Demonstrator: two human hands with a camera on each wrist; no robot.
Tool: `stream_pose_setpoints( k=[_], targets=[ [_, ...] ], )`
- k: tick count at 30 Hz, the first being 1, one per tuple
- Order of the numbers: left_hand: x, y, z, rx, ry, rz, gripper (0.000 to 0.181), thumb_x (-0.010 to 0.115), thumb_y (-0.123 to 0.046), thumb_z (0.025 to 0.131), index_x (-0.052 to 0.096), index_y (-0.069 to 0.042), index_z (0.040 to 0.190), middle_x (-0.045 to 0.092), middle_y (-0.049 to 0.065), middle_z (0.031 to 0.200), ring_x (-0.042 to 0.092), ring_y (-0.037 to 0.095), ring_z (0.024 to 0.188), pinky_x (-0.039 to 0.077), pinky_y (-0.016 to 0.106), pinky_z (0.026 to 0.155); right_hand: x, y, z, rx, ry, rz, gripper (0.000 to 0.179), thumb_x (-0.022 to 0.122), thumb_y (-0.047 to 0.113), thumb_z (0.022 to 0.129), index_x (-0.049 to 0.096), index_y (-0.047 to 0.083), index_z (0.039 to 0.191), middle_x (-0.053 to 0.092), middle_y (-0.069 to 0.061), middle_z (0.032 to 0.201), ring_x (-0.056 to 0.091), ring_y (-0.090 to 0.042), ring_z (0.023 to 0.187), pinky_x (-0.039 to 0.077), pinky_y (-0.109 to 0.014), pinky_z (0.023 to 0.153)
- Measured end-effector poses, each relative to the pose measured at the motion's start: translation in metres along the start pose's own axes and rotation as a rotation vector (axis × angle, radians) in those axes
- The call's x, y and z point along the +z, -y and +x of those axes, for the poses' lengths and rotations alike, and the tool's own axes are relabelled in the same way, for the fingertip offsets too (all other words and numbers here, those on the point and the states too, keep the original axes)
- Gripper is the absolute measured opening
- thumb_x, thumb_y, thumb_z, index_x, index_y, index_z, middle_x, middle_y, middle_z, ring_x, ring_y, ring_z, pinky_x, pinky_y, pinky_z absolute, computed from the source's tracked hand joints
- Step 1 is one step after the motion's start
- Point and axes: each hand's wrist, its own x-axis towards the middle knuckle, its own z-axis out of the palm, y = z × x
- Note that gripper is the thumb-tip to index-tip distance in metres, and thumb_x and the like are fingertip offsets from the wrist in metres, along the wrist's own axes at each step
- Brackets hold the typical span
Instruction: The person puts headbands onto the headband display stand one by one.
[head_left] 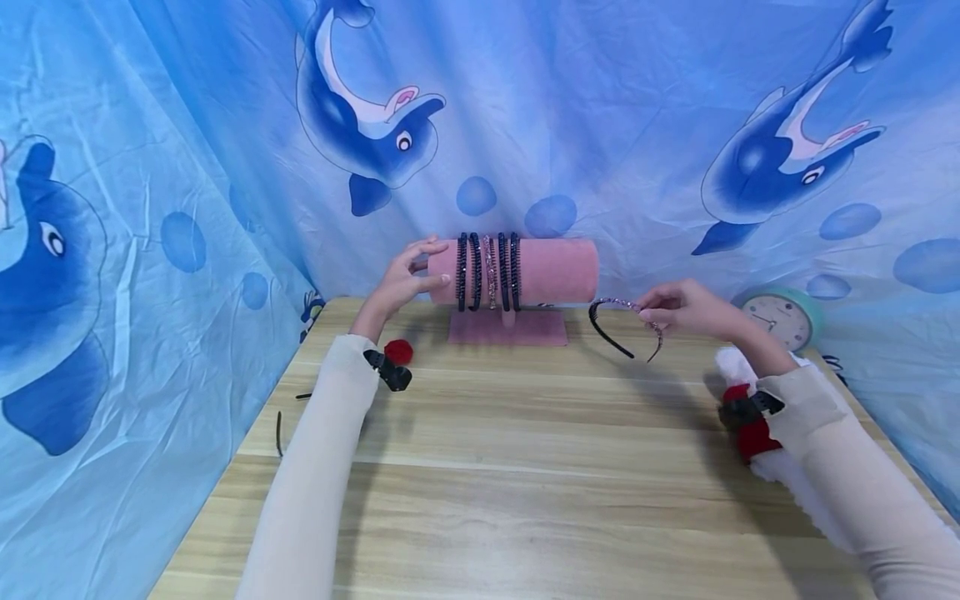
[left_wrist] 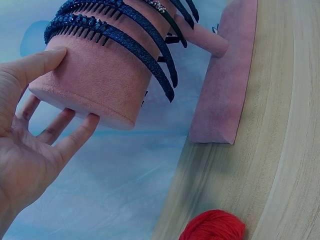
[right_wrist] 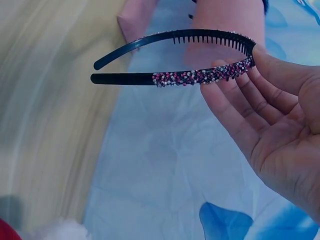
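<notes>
A pink padded headband stand [head_left: 558, 271] stands at the back of the table, its roll lying level above a flat base. Several dark blue headbands [head_left: 476, 271] and one pink glittery headband [head_left: 491, 271] sit around the left half of the roll. My left hand [head_left: 405, 279] holds the roll's left end, thumb on one side and fingertips at the rim of the end face. To the right of the stand, my right hand [head_left: 686, 307] pinches a black headband [right_wrist: 200, 76] covered in pink and white stones. Its toothed inner side shows in the right wrist view, with both tips pointing away from the hand.
A red yarn ball [head_left: 398, 352] lies by the left wrist. Thin dark pieces [head_left: 279, 433] lie near the table's left edge. At the right are a mint-green clock [head_left: 783, 317] and a red and white fluffy item [head_left: 753, 437], partly behind the right arm. A dolphin-print curtain [head_left: 525, 108] hangs behind.
</notes>
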Motion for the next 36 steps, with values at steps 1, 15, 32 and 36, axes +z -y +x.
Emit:
stream_pose_setpoints(
  k=[1, 15, 32, 36],
  targets=[
    [0.0, -0.001, 0.0, -0.002, 0.001, -0.003, 0.064, 0.076, -0.015, 0.092, 0.051, -0.019, 0.151, 0.024, -0.005, 0.169, 0.037, 0.037, 0.149, 0.045, 0.054, 0.114, -0.003, 0.001, -0.001, 0.002, -0.015, -0.001, 0.026, 0.065, 0.011, 0.1, 0.067, -0.008, 0.119, 0.073, -0.008, 0.09, 0.067, -0.01, 0.074, 0.062, -0.028, 0.067],
    [0.0, -0.031, -0.015, -0.035, 0.039, -0.012, 0.064, 0.073, -0.009, 0.093, 0.048, -0.009, 0.152, 0.022, 0.003, 0.17, 0.034, 0.041, 0.149, 0.044, 0.054, 0.115, -0.009, 0.008, 0.002, 0.018, -0.251, -0.003, 0.033, 0.065, 0.018, 0.101, 0.067, -0.007, 0.121, 0.074, -0.018, 0.099, 0.068, -0.006, 0.077, 0.061, -0.022, 0.064],
    [0.0, -0.029, -0.014, -0.043, 0.043, -0.037, 0.064, 0.073, -0.007, 0.093, 0.048, -0.01, 0.151, 0.022, 0.002, 0.17, 0.035, 0.039, 0.149, 0.046, 0.053, 0.114, 0.021, 0.019, 0.043, -0.021, -0.509, 0.181, 0.035, 0.066, 0.017, 0.1, 0.066, -0.009, 0.123, 0.073, -0.011, 0.101, 0.066, 0.003, 0.08, 0.064, -0.027, 0.07],
    [0.001, -0.03, -0.014, -0.053, 0.042, -0.038, 0.064, 0.073, -0.007, 0.093, 0.049, -0.011, 0.152, 0.021, 0.001, 0.17, 0.034, 0.039, 0.15, 0.046, 0.052, 0.115, 0.027, 0.025, 0.053, -0.014, -0.538, 0.162, 0.032, 0.066, 0.015, 0.099, 0.067, -0.008, 0.121, 0.072, -0.019, 0.103, 0.065, 0.002, 0.078, 0.064, -0.027, 0.07]
  ],
)
